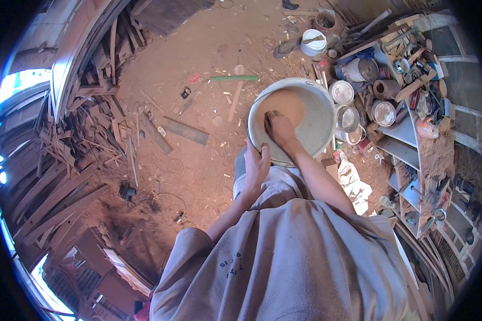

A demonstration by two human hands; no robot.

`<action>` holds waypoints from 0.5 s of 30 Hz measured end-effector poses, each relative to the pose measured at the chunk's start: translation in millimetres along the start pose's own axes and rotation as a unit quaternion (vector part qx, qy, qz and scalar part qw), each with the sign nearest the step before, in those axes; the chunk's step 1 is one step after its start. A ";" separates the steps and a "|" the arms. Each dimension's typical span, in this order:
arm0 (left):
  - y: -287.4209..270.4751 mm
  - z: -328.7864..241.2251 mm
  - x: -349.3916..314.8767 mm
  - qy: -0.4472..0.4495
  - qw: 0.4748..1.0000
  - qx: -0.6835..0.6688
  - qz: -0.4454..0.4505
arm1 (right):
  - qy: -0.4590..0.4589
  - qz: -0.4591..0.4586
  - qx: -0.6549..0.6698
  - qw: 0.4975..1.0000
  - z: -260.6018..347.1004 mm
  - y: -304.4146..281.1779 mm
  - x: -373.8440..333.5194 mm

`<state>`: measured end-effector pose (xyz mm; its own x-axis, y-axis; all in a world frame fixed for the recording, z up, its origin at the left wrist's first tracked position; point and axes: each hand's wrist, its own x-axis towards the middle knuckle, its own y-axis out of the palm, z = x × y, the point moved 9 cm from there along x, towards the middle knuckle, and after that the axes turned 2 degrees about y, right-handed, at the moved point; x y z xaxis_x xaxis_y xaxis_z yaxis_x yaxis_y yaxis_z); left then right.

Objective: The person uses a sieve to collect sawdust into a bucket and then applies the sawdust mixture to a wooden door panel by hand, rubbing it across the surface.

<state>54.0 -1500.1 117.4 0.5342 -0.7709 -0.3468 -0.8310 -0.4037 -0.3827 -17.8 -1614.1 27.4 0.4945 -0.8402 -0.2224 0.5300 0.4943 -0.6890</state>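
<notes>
A large pale grey-white bucket (320, 115) is tilted in front of my body, its mouth facing up toward me. Tan powder like fine sawdust (290, 102) covers part of its inside. My left hand (257, 162) grips the bucket's near left rim, thumb over the edge and fingers mostly hidden behind the wall. Inside the bucket is my right hand (279, 128), close to the powder. Its fingers are curled together, dark at the tips, and what they hold, if anything, cannot be made out.
Scrap wood (99, 115) is heaped along the left. A green strip (233, 78) and loose boards (185, 130) lie on the dusty floor. To the right stand several paint cans (341, 92) beside a cluttered shelf (404, 145). A white cloth (352, 182) lies near my right forearm.
</notes>
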 end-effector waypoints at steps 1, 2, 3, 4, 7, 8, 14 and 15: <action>-9.0 0.9 2.2 0.020 1.000 -0.002 -0.019 | -0.016 0.015 -0.016 1.000 10.1 6.0 2.5; -14.6 4.9 3.3 0.019 1.000 -0.005 -0.021 | -0.030 0.032 -0.033 0.999 18.0 12.2 3.1; -19.6 9.5 4.8 0.012 1.000 -0.008 -0.019 | -0.032 0.033 -0.035 0.998 23.1 14.9 4.9; -24.4 13.6 6.7 0.005 1.000 -0.010 -0.018 | -0.034 0.035 -0.031 0.998 28.0 17.4 7.4; -37.2 19.6 12.9 0.012 1.000 -0.014 -0.013 | -0.025 0.016 -0.009 1.000 35.8 22.7 8.5; -40.7 17.1 14.7 0.012 1.000 -0.018 -0.013 | -0.011 -0.010 0.008 1.000 31.6 20.2 9.5; -61.5 28.2 25.8 0.003 0.999 -0.028 -0.038 | 0.006 -0.002 0.045 0.999 29.7 31.7 23.8; -64.7 34.6 26.5 -0.016 0.999 -0.027 -0.034 | 0.005 0.000 0.044 0.999 33.3 33.4 23.8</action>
<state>127.3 -1477.4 103.3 0.5943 -0.7246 -0.3488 -0.7988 -0.4817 -0.3603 34.6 -1610.1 22.1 0.4873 -0.8426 -0.2293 0.5896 0.5111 -0.6254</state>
